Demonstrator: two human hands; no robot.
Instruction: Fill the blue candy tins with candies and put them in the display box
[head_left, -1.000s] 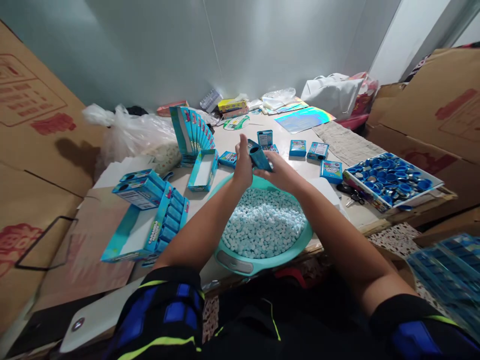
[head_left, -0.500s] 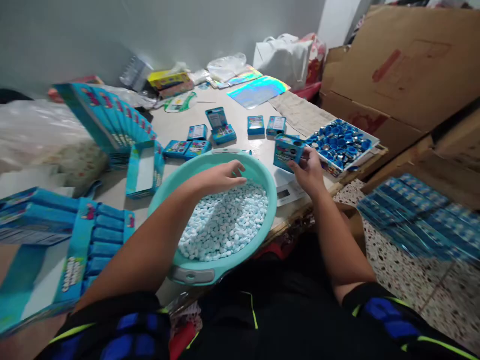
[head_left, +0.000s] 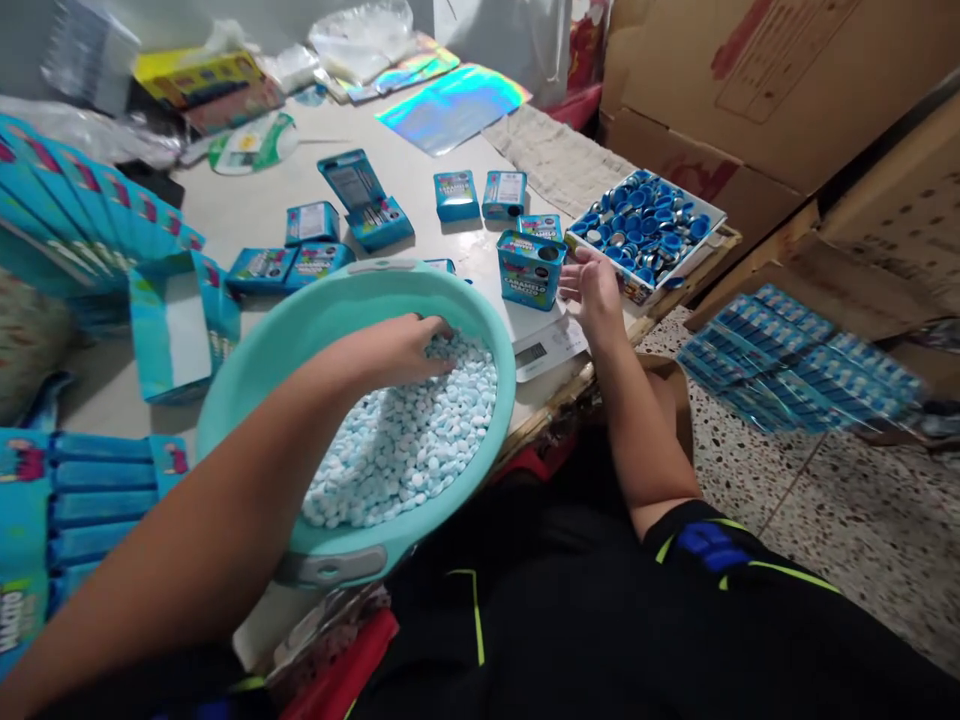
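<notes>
My left hand (head_left: 409, 348) is inside the turquoise basin (head_left: 247, 370), its fingertips dipping into small pale-blue and white candies (head_left: 405, 470). Its thumb and fingers are apart, and the tips are partly hidden among the candies. A blue tin (head_left: 531, 275) printed "Caramelo Macizo", with a round dark hole in its top, stands upright on a white kitchen scale (head_left: 551, 345). My right hand (head_left: 596, 295) is just right of the tin with its fingers stretched out, the fingertips close to the tin's side; I cannot tell whether they touch it.
A white box of blue caps (head_left: 649, 235) sits at the table's right edge. Several blue tins (head_left: 455, 195) stand behind the basin. Blue cartons (head_left: 176, 330) occupy the left side. Wrapped packs (head_left: 795, 360) lie low at right, beside big cardboard boxes (head_left: 750, 80).
My left hand has lowered into the candies. My right hand has let go of the blue tin, which now stands on the scale. The view has shifted closer and to the right.
</notes>
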